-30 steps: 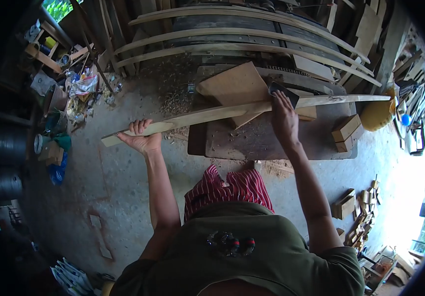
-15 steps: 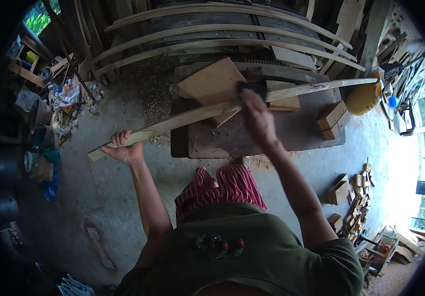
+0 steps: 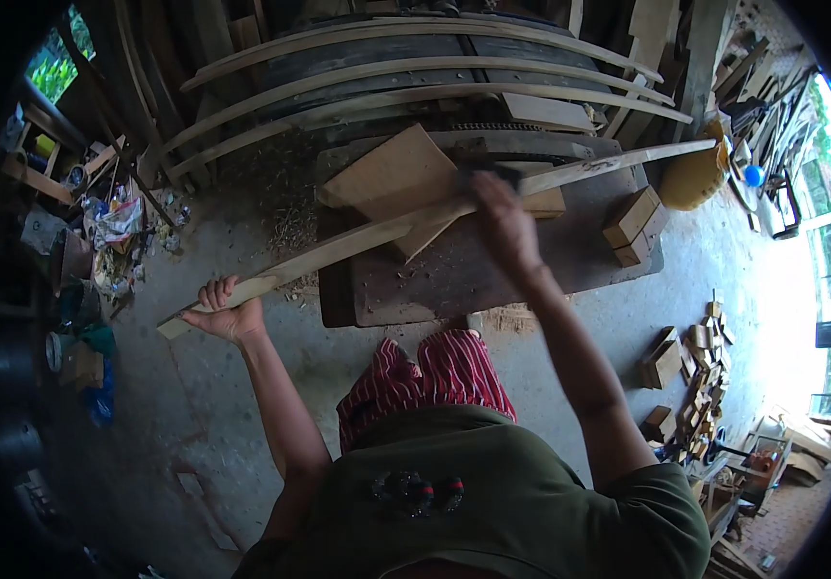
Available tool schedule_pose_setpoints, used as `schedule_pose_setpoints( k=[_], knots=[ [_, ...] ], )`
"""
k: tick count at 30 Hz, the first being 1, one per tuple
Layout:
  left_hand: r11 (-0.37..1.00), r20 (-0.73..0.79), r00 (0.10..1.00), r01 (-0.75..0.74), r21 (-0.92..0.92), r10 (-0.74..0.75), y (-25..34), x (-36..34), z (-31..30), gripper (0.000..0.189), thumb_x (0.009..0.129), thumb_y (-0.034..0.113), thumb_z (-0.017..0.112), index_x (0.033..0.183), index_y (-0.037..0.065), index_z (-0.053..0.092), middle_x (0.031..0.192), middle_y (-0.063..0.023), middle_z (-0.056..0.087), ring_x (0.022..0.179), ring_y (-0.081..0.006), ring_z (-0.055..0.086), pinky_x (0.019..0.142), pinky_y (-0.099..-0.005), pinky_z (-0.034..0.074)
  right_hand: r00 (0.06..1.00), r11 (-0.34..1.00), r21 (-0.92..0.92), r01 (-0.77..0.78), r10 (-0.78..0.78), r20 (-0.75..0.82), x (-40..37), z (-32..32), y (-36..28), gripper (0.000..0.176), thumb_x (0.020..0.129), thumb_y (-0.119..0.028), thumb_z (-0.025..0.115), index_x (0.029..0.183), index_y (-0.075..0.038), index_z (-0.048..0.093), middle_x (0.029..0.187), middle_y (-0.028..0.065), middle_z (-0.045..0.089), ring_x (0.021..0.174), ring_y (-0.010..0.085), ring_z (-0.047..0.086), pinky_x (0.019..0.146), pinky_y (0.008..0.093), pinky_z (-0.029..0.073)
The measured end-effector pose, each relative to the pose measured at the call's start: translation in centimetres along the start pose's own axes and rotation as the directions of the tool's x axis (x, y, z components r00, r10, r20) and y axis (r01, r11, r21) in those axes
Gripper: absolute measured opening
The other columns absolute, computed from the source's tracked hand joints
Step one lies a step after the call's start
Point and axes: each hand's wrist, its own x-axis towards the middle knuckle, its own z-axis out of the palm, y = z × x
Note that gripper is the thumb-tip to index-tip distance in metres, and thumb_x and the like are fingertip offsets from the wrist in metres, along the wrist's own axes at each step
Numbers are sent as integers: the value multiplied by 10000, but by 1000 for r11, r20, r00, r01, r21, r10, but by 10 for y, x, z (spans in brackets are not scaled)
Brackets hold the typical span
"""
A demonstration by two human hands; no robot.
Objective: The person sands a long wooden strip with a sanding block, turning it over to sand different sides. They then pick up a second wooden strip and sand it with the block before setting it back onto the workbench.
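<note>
A long, narrow wooden strip [image 3: 357, 239] runs slantwise over the low work table [image 3: 415, 289], its left end lower and past the table edge. Near that left end my left hand [image 3: 222, 307] is wrapped round the strip. My right hand [image 3: 504, 220] is on the strip's middle, closed on a dark block [image 3: 492, 174] that is blurred and partly hidden by the fingers. Under the strip lies a flat wooden board [image 3: 391, 174], with a smaller wood piece [image 3: 544, 203] to the right of my hand.
Two wooden blocks [image 3: 633, 227] stand on the table's right end, beside a yellow container [image 3: 693, 179]. Several curved wooden strips [image 3: 425, 66] lie behind the table. Wood offcuts [image 3: 703, 372] are piled on the floor at right, and clutter [image 3: 116, 222] sits at left.
The view has shifted slightly, so the table and strips appear a little further left. My left hand still grips the strip, and my right hand with the dark block remains near its middle.
</note>
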Motion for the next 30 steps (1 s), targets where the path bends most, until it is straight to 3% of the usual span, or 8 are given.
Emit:
schedule_pose_setpoints(
  k=[3, 6, 10, 12, 19, 22, 27, 30],
  knots=[
    [1000, 22, 1000, 2, 2, -2, -2, -2, 4, 626, 835, 674, 588, 582, 173, 310, 521, 51, 257, 506, -113, 263, 599, -272, 304, 974, 975, -160, -155, 124, -189, 5, -22, 60, 294, 855, 0, 544, 1130, 10, 645, 1212, 193, 628, 1134, 362, 593, 988, 415, 482],
    [1000, 79, 997, 21, 8, -22, -6, 3, 10, 628, 828, 672, 600, 579, 172, 311, 522, 50, 261, 508, -109, 269, 596, -270, 298, 976, 975, -143, -170, 146, -164, 6, -17, 42, 346, 825, 30, 524, 1154, 38, 630, 1208, 215, 632, 1171, 357, 587, 1018, 406, 467],
    [999, 88, 996, 20, 28, -22, -3, 9, 14, 626, 827, 662, 608, 577, 173, 307, 525, 47, 263, 512, -109, 263, 591, -266, 293, 989, 984, 166, 72, -49, -142, 0, 12, -56, 413, 820, 40, 563, 1230, 2, 597, 1294, 195, 594, 1246, 357, 542, 1088, 436, 421],
    [999, 94, 995, 27, 34, -30, -3, 10, 15, 626, 829, 657, 608, 576, 175, 300, 527, 46, 262, 515, -110, 260, 590, -266, 293, 981, 982, 109, 155, -139, -136, -1, 14, -63, 424, 814, 32, 573, 1235, -9, 597, 1288, 187, 598, 1240, 349, 547, 1091, 431, 418],
    [998, 50, 998, -33, 47, 31, 3, 10, 1, 626, 840, 664, 591, 579, 176, 297, 533, 45, 244, 525, -115, 250, 597, -266, 297, 966, 983, -101, -152, 126, -227, -1, -24, 86, 318, 865, -20, 528, 1166, 26, 622, 1244, 201, 617, 1175, 361, 580, 1012, 411, 468],
    [999, 59, 998, -28, 34, 26, 1, 7, 2, 625, 856, 661, 574, 581, 174, 295, 536, 42, 242, 525, -115, 247, 598, -267, 297, 937, 962, -93, -259, 226, -267, 4, -19, 82, 356, 823, -8, 544, 1169, 24, 621, 1204, 210, 625, 1145, 395, 585, 1012, 403, 468],
    [995, 21, 998, -67, 67, 66, 1, 2, 2, 627, 880, 653, 551, 579, 167, 293, 544, 38, 255, 526, -116, 248, 599, -272, 295, 981, 958, 222, 183, -162, -110, -6, 20, -39, 483, 797, -9, 560, 1280, -2, 566, 1353, 196, 544, 1301, 348, 489, 1131, 436, 363],
    [995, 83, 995, -61, 76, 54, 8, 6, -12, 617, 902, 651, 509, 590, 161, 302, 553, 26, 264, 533, -121, 256, 607, -272, 305, 971, 950, 205, 234, -241, 7, -6, 14, -45, 474, 837, -25, 513, 1309, -32, 553, 1394, 163, 519, 1326, 319, 470, 1134, 423, 363]
  ],
)
